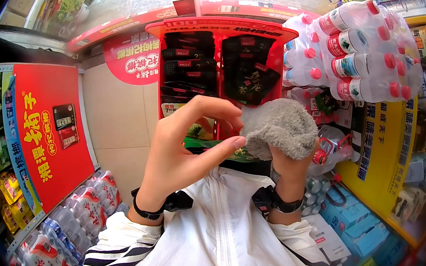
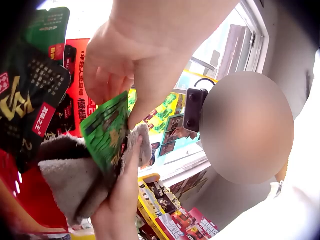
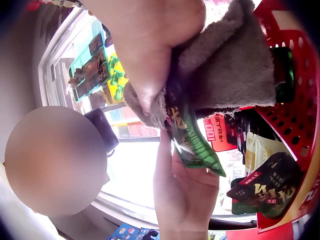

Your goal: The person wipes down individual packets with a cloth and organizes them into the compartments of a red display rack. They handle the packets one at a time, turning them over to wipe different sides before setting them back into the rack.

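Note:
A grey cloth (image 1: 283, 129) is bunched in my right hand (image 1: 291, 162), which grips it around a green packet (image 2: 107, 131). My left hand (image 1: 182, 145) faces it, thumb and fingers curved round the packet's free end. In the left wrist view the left hand (image 2: 137, 55) comes from above and the right hand (image 2: 120, 205) holds the cloth (image 2: 75, 185) from below. The right wrist view shows the packet (image 3: 192, 142) between the right hand (image 3: 150, 45) with the cloth (image 3: 230, 75) and the left hand (image 3: 185, 200). Cloth covers part of the packet.
Behind the hands stands a red display box (image 1: 156, 31) with rows of black packets (image 1: 189, 65). Bottled water packs (image 1: 357, 55) are stacked at the right, above a yellow panel (image 1: 383, 150). At the left are a red sign board (image 1: 46, 132) and more bottle packs (image 1: 73, 217).

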`<state>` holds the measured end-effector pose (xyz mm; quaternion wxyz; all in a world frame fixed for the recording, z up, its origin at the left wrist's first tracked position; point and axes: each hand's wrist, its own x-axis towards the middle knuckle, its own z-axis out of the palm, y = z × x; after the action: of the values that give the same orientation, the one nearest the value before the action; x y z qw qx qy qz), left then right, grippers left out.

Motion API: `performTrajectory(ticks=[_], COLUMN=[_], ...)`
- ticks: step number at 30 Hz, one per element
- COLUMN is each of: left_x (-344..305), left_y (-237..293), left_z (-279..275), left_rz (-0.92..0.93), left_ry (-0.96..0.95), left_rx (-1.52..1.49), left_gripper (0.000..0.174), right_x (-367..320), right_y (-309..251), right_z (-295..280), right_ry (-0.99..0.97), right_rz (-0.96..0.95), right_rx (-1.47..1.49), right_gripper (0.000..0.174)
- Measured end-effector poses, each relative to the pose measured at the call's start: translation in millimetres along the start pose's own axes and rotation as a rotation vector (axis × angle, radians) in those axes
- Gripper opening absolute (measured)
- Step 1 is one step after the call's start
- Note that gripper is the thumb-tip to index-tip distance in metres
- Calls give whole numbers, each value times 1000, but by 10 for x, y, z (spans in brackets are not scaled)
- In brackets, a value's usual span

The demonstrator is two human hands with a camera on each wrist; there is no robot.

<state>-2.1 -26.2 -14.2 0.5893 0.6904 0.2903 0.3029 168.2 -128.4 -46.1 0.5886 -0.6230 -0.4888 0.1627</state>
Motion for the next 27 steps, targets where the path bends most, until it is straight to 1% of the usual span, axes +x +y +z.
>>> performTrajectory(ticks=[1, 2, 3, 5, 6, 8, 9, 11, 12, 14, 15, 17, 18, 21, 22, 23, 25, 26, 27], left_x=[3, -3, 3, -8, -14, -19, -11, 11, 7, -1, -9, -40, -59, -85, -61, -56, -77, -77, -59], left_y=[5, 22, -18, -28, -29, -28, -31, -40, -35, -19, -40, -22, -54, -48, -40, -33, -17, -47, -62], left_z=[-35, -15, -53, -54, -46, -21, -4, 27, 28, 27, 8, 1, -13, 10, 59, 86, 165, 167, 165], left_rz=[-22, -54, 45, 123, 123, 153, 153, 246, 246, 208, 208, 123, 115, 109, 145, 134, 84, 123, 122], left_ry=[-132, -143, -223, -280, -281, -227, -227, -118, -117, 20, 90, 278, 331, 311, 248, 158, 85, 72, 72], left_rx=[96, 44, 146, 218, 218, 246, 246, 238, 238, 163, 146, 50, 18, -35, -46, -26, -21, -24, -24], left_gripper=[23, 16, 17, 17, 17, 16, 16, 15, 15, 13, 10, 7, 7, 7, 7, 9, 10, 12, 12], right_x=[30, 76, 80, 76, 52, -35, -77, -167, -209, -302, -352, -380, -342, -64, -24, -32, -119, -135, -151], right_y=[-18, -33, -29, -17, -12, 20, 69, 194, 219, 250, 299, 342, 315, 89, 55, 68, 71, 119, 179], right_z=[-17, -9, -7, -6, 5, 41, 22, -60, -81, -115, -135, -135, -125, -72, -66, -107, -105, -114, -138], right_ry=[-79, -90, -90, -113, -112, -11, -10, -45, -45, 5, 5, 163, 162, -153, -255, -383, -420, -423, -430], right_rz=[-44, -82, -83, -147, -147, 24, 24, -112, -112, 148, 148, 312, 311, 206, 171, 27, 138, 138, 25], right_rx=[17, 20, 22, -29, -29, 99, 99, -137, -137, -111, -111, 240, 241, 292, 307, 133, 221, 224, 183], right_gripper=[19, 24, 24, 26, 26, 28, 28, 35, 35, 47, 47, 54, 54, 56, 56, 60, 66, 66, 70])
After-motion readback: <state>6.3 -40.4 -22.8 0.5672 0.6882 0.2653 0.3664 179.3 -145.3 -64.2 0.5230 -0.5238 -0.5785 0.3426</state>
